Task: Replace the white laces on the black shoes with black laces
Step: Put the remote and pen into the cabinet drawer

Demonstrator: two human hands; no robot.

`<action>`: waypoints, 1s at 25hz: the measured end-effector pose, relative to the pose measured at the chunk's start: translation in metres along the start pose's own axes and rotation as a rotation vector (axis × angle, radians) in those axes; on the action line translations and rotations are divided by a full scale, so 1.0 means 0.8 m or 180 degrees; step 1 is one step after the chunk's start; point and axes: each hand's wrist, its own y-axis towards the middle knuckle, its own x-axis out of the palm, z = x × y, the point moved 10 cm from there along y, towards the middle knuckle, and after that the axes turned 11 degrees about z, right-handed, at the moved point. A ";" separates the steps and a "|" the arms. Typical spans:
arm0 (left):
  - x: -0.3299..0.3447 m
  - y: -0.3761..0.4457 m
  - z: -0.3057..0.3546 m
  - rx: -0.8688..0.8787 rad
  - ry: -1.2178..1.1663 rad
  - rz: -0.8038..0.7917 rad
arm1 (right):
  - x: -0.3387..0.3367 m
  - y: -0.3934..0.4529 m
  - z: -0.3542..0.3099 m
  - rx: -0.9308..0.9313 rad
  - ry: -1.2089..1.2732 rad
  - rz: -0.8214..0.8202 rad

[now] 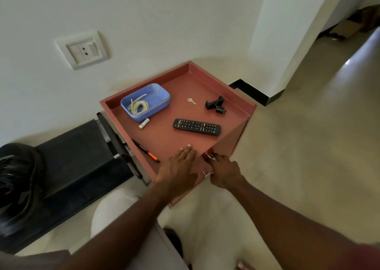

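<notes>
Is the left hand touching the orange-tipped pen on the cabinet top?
Apart. The head view shows bare cabinet top between the pen and the left hand, which lies flat near the front corner.

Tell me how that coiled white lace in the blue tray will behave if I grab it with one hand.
The white lace lies in loose loops in the blue tray, so it will probably be floppy and uncoil as you lift it, with ends trailing. It looks thin and cord-like, so likely very light. The shallow tray may slide on the smooth red tabletop if the lace snags its rim.
</notes>
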 end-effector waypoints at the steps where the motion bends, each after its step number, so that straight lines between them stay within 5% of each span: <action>1: 0.002 -0.001 -0.001 0.0023 0.0037 -0.0009 | 0.002 0.002 0.003 -0.0011 -0.0063 -0.0138; 11: 0.022 -0.033 0.017 -0.0015 0.0284 -0.0308 | 0.009 -0.047 0.028 -0.0036 -0.0131 -0.0445; 16: 0.036 -0.047 0.051 0.0347 0.0531 -0.0421 | -0.073 -0.091 0.034 -0.0078 -0.0193 0.1583; 20: 0.075 -0.064 0.077 0.0434 0.0456 -0.0989 | -0.038 -0.097 0.012 -0.0675 -0.0367 0.0521; 25: 0.084 -0.089 0.096 0.0818 0.0514 -0.1248 | -0.040 -0.116 0.030 -0.0671 -0.0317 0.0432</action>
